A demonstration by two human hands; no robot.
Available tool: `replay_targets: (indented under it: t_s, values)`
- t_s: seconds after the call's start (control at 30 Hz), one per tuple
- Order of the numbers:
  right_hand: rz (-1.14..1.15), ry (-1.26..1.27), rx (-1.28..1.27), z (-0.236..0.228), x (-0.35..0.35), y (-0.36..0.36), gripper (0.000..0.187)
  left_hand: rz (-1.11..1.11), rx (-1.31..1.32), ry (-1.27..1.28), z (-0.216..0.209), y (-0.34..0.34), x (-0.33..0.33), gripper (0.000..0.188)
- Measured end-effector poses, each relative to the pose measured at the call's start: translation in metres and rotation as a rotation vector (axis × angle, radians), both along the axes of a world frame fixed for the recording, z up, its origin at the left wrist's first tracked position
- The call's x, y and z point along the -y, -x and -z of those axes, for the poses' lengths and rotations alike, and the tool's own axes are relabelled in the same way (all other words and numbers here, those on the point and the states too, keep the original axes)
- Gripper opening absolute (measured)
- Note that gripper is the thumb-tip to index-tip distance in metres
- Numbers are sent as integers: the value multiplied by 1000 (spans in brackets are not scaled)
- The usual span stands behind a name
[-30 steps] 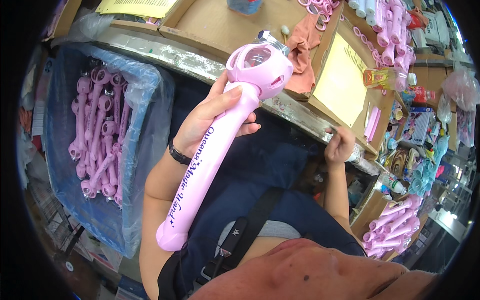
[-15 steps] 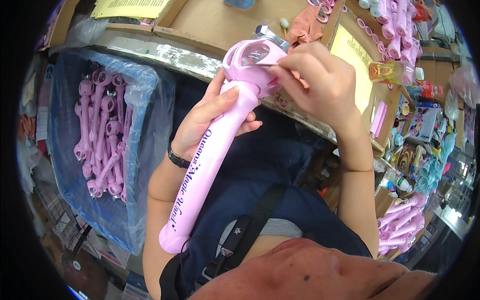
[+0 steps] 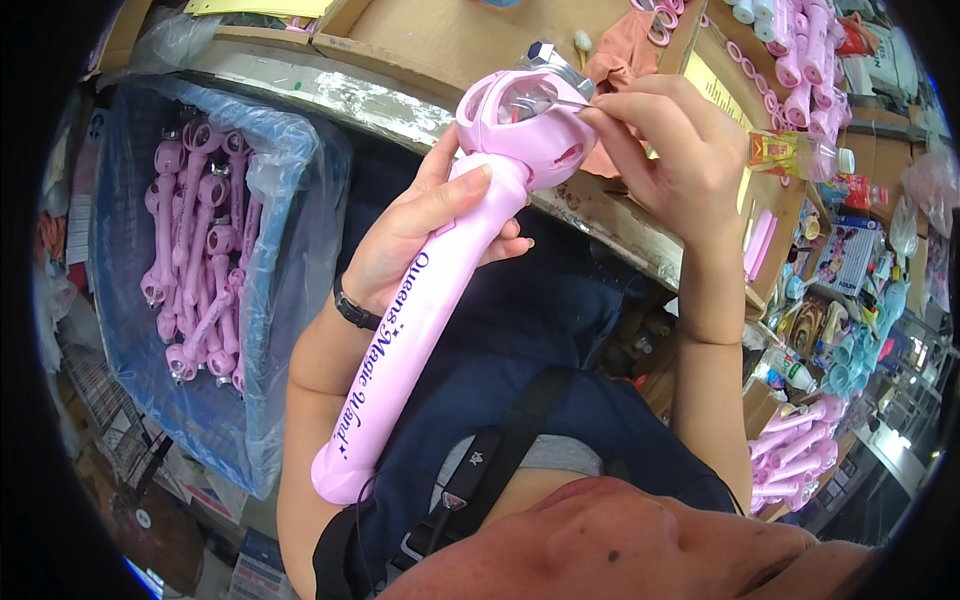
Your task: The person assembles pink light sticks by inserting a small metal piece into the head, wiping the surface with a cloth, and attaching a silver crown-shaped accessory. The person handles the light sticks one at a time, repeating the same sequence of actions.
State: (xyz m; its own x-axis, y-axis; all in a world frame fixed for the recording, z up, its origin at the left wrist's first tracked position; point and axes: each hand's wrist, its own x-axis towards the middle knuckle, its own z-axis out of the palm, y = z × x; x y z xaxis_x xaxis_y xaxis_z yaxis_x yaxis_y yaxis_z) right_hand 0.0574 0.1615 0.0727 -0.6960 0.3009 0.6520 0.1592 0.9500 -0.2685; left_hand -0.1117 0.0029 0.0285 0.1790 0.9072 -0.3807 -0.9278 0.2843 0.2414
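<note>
One pink wand (image 3: 412, 320) was gripped by its neck (image 3: 511, 178) in your left hand (image 3: 415, 220) near the bench (image 3: 360, 98); your right hand (image 3: 680, 150) pinched one thin tool (image 3: 573, 103) at its head (image 3: 513, 140), apparent detail work next calling for steadiness.

Left hand (image 3: 415, 225) grips, wrapped from behind; thumb (image 3: 452, 203) lies across the near side, fingertips (image 3: 513, 244) curl round. Left forearm (image 3: 325, 350) slants up-right. Right hand (image 3: 690, 165) is raised, thumb and index pinched, pointing left, other fingers bent. Right forearm (image 3: 711, 290) stands near vertical.
</note>
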Motion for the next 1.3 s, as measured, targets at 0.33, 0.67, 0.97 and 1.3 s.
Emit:
replay_targets:
  t_s: [0.33, 0.67, 0.97, 1.3]
  values:
    - [-79, -51, 30, -1, 1, -2, 16, -5, 27, -34, 2, 0, 0, 81]
    - [147, 110, -92, 0, -5, -3, 14, 5, 4, -31, 2, 0, 0, 80]
    - [-114, 159, 56, 31, 12, -4, 8, 0, 34, -21, 2, 0, 1, 74]
    - [393, -129, 54, 93, 65, -130, 15, 16, 119, 33, 9, 6, 6, 46]
